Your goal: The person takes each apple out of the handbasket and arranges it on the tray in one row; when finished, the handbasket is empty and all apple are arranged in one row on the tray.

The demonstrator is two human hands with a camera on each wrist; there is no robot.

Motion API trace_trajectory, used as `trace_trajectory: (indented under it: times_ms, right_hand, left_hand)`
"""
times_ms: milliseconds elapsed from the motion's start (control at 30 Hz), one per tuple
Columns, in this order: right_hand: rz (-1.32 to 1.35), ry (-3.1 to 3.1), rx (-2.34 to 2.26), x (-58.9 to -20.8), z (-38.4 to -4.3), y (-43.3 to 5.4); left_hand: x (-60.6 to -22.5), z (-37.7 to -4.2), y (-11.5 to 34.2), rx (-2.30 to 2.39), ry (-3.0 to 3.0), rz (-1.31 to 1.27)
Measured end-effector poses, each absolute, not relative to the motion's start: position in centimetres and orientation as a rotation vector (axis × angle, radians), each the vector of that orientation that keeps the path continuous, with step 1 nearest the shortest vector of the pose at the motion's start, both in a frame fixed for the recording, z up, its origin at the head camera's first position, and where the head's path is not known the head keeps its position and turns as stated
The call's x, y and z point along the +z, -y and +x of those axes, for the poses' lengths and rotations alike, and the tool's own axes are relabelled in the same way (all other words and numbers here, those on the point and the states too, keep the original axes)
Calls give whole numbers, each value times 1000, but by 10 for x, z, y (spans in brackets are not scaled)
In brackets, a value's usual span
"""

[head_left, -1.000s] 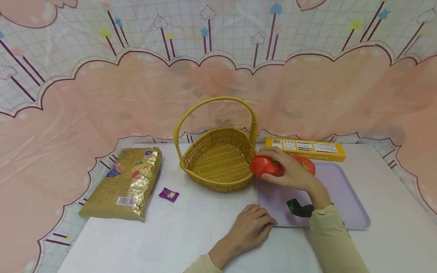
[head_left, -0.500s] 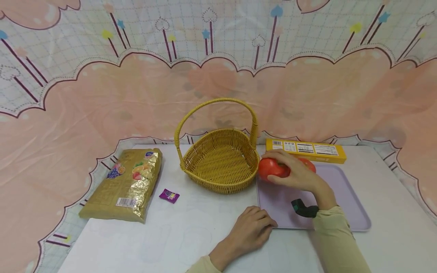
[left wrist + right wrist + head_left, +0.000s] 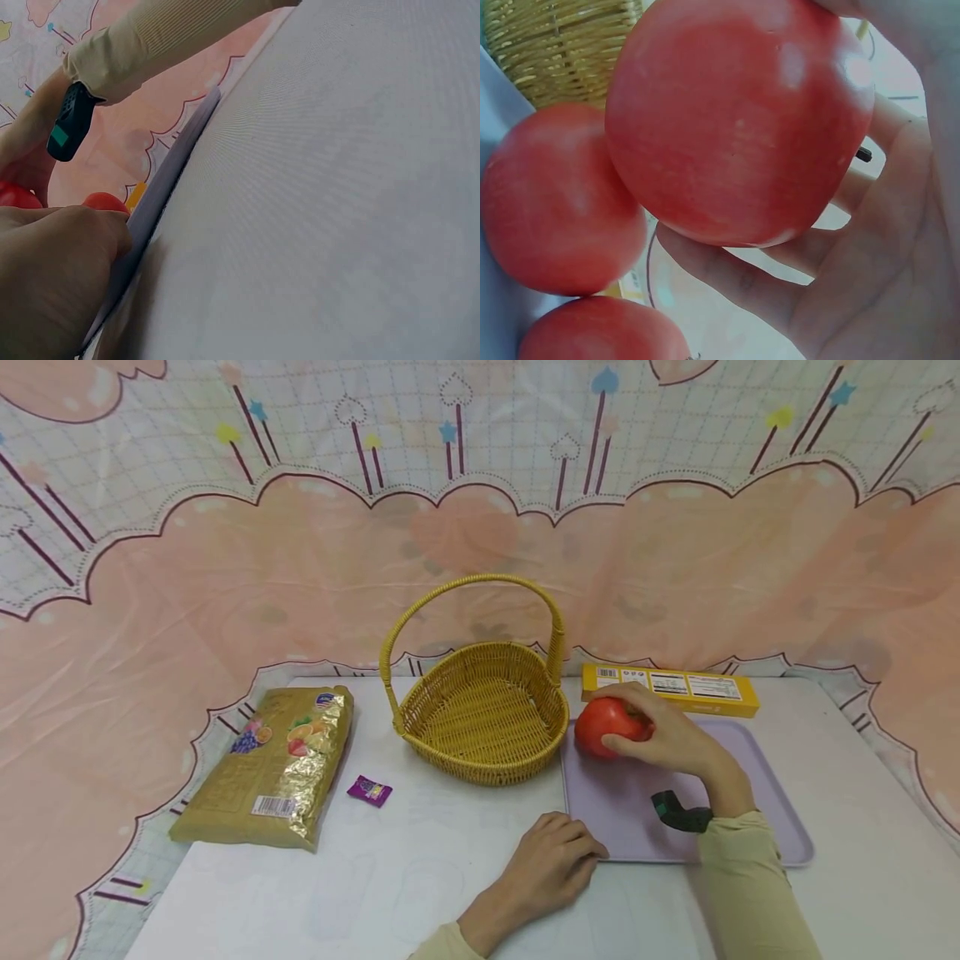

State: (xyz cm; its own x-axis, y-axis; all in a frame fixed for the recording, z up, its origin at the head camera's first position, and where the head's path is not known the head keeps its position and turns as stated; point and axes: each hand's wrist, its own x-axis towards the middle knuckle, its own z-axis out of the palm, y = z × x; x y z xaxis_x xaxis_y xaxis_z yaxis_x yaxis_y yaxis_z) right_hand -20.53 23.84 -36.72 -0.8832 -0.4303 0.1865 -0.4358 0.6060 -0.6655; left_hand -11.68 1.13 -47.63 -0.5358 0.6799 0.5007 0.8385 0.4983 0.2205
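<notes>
My right hand curls its fingers and thumb round a large red tomato, over the far left part of the lilac tray. The right wrist view shows this held tomato close up against the palm. Two more tomatoes sit beside it there, one tomato partly behind it and another tomato cut off by the frame; the hand mostly hides them from the head view. My left hand grips the tray's near left corner, fingers bent over the rim. Its fingertips are partly hidden in the left wrist view.
A yellow wicker basket with a tall handle stands just left of the tray. Behind the tray lies a long yellow box. At left are a small purple wrapped sweet and a gold fruit-printed bag. A patterned cloth hangs behind.
My right hand has moved right with the tomato, away from the basket's side. It now covers the tomato seen behind it earlier. The left hand stays at the tray corner.
</notes>
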Motion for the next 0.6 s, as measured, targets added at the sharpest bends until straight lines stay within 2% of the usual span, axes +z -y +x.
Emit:
trace_trajectory:
  times_ms: [300, 600]
  right_hand:
    - [587, 2838, 1146, -367, -203, -249]
    - [609, 2810, 1107, -364, -204, -256]
  left_hand:
    - [-477, -117, -12, -617, 2374, -1260]
    - [-477, -117, -11, -630, 2355, -1263]
